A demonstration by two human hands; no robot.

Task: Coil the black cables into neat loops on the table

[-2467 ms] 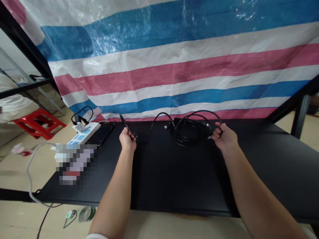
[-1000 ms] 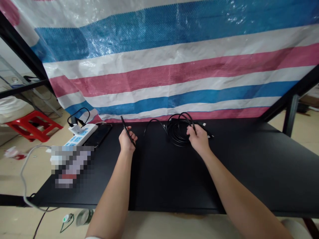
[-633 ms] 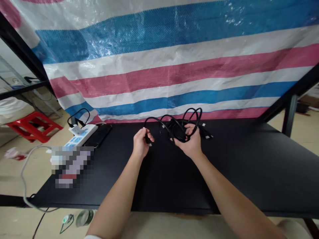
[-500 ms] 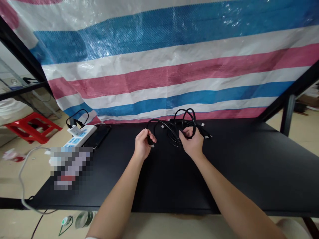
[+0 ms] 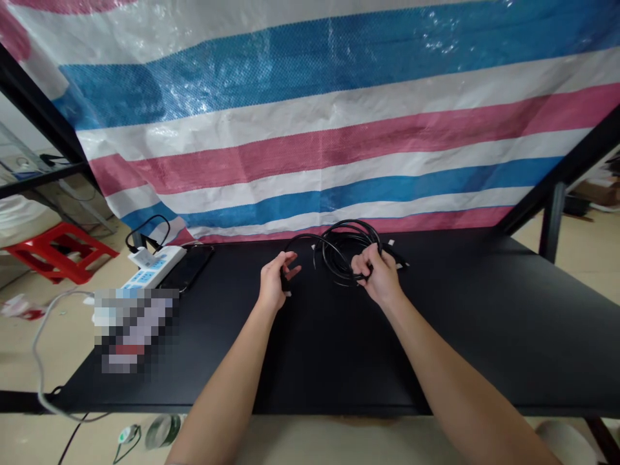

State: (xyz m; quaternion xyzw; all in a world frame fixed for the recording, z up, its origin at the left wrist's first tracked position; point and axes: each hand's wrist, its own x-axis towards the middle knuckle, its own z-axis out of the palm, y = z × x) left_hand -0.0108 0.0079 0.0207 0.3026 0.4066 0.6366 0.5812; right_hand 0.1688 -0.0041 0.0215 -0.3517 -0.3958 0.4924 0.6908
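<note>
A tangle of black cables with small white tips lies near the back edge of the black table. My left hand is left of it, holding a black cable end whose pale tip shows below the fingers; the cable arcs from there to the coils. At the right side of the pile, my right hand has its fingers closed round some of the black loops.
At the left stand a white power strip with a plugged-in charger and a dark phone, beside a blurred-out patch. A striped sheet hangs behind the table. On the floor is a red stool.
The raised loops at my right hand have dropped lower onto the pile, and that hand has shifted slightly right. My left hand has moved a little left and down with the cable end.
</note>
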